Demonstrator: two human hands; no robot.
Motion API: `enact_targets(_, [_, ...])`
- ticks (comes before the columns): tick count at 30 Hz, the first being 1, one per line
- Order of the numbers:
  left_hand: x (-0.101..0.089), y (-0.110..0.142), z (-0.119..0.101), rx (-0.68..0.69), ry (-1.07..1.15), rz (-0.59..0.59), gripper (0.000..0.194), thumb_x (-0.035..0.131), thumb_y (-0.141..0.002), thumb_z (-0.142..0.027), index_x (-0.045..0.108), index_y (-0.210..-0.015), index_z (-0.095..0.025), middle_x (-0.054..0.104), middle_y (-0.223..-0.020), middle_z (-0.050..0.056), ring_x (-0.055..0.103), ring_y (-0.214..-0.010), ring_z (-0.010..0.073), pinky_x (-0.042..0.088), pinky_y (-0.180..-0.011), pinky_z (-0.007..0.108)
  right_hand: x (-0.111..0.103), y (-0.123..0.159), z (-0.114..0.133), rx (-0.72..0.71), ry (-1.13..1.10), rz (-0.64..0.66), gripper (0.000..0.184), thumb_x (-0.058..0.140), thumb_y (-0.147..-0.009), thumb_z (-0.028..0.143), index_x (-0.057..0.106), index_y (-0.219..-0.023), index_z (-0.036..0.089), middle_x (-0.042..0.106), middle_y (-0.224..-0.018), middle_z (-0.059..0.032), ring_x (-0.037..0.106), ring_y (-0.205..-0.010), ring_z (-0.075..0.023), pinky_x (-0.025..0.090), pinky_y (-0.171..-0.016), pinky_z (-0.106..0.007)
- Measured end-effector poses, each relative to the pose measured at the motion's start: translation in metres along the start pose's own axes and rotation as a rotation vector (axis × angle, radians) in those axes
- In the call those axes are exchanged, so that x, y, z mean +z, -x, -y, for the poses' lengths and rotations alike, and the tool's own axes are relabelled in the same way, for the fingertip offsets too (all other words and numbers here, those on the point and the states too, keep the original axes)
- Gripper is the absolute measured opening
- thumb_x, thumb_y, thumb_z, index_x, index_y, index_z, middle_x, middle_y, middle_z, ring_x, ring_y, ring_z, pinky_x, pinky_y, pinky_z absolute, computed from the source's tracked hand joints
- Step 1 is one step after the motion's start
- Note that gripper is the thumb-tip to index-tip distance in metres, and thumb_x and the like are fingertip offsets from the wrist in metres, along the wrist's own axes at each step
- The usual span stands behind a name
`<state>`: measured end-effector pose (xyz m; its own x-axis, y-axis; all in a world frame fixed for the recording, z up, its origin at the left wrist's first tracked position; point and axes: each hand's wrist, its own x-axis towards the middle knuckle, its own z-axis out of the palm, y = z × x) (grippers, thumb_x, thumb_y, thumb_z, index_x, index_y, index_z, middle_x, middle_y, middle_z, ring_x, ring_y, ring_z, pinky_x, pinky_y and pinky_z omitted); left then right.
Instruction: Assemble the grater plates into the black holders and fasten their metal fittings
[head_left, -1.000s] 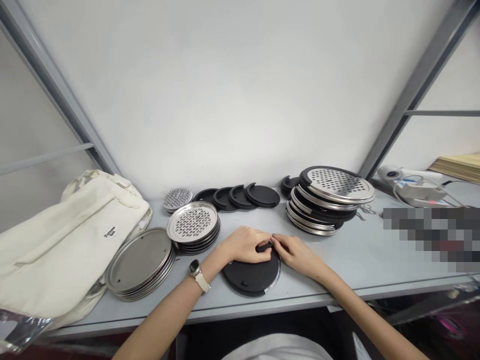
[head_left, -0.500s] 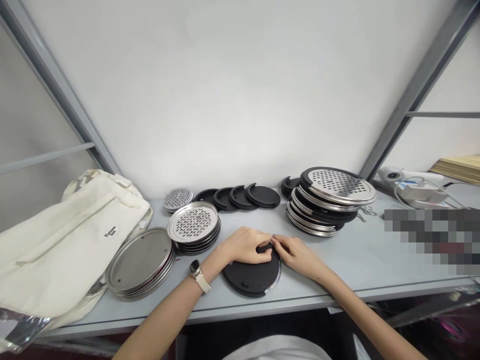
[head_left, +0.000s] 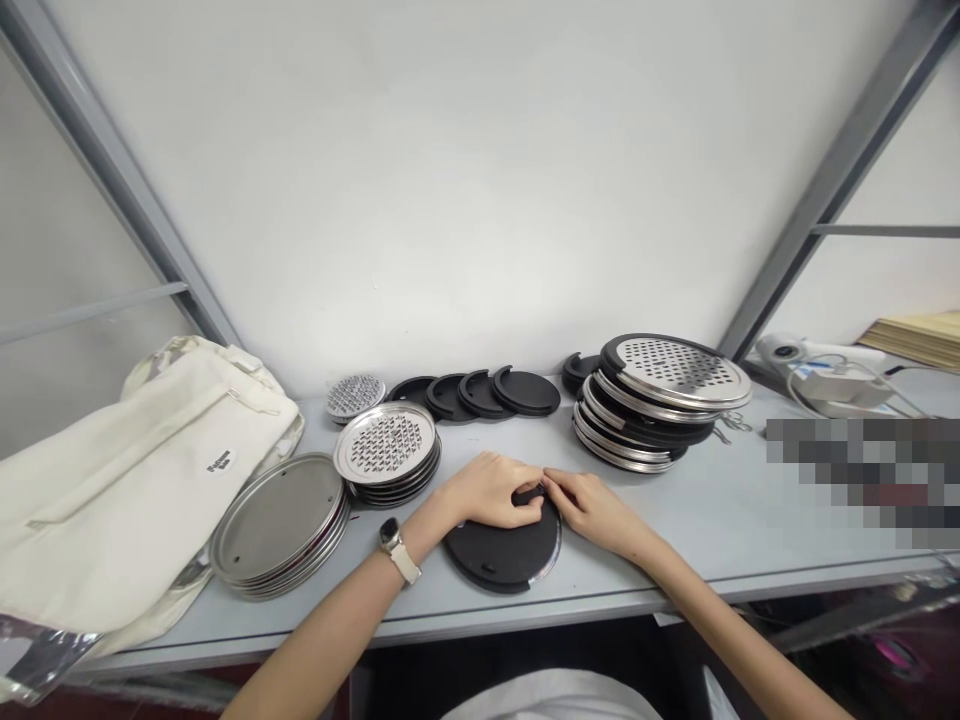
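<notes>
A round black disc (head_left: 495,560) with a sliver of shiny metal along its lower right edge lies flat near the front of the table. My left hand (head_left: 491,492) rests over its far side, fingers curled on a dark part of the rim. From the right, my right hand (head_left: 596,512) has its thumb and fingertips pressed together on that same rim, touching the left fingertips. What exactly lies under the fingertips is hidden. Left of my hands stands a stack of round grater plates (head_left: 386,445) with black parts beneath. Farther left is a stack of plain metal discs (head_left: 277,520).
Several black round holders (head_left: 526,391) overlap along the wall, beside small grater discs (head_left: 355,398). A tall stack of black-rimmed graters (head_left: 671,370) stands at the back right. A cream bag (head_left: 142,480) covers the left end. A white device with a cable (head_left: 817,352) lies far right.
</notes>
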<state>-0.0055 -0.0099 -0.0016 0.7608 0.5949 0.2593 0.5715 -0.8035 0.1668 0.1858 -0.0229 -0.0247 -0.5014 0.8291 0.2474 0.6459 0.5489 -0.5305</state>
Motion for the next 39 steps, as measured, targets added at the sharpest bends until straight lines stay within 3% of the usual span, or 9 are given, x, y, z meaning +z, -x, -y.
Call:
enact_targets(11, [0.0011,-0.0005,0.0005,0.001,-0.029,0.006,0.012,0.054,-0.078,-0.030,0.056,-0.073,-0.019,0.061,-0.067,-0.002,0.049,-0.056,0.0116,0.026,-0.051,0.026,-0.0057,-0.0040,-0.0013,-0.067,-0.067,0.111,0.037,0.031,-0.096,0.026,0.067,-0.101,0.019,0.072,-0.095,-0.0072,0.066,-0.083,-0.0193,0.046,-0.077,-0.028])
enact_targets(22, [0.0011,-0.0007,0.0009,0.005,0.019,-0.005,0.012,0.054,-0.077,-0.030,0.054,-0.074,-0.019,0.059,-0.065,-0.003,0.046,-0.054,0.0108,0.025,-0.052,0.025,-0.0074,-0.0068,-0.0045,-0.127,-0.076,0.137,0.036,0.033,-0.094,0.021,0.065,-0.111,0.019,0.070,-0.105,-0.0060,0.066,-0.092,-0.0197,0.046,-0.083,-0.029])
enact_targets(39, [0.0029,-0.0004,0.0018,-0.046,0.033,-0.010,0.017,0.056,-0.076,-0.030,0.049,-0.066,-0.018,0.052,-0.058,-0.004,0.041,-0.052,0.0099,0.024,-0.051,0.025,-0.0075,-0.0039,-0.0041,-0.101,-0.035,0.113,0.035,0.032,-0.095,0.022,0.066,-0.104,0.019,0.072,-0.095,-0.0073,0.067,-0.083,-0.0192,0.045,-0.075,-0.027])
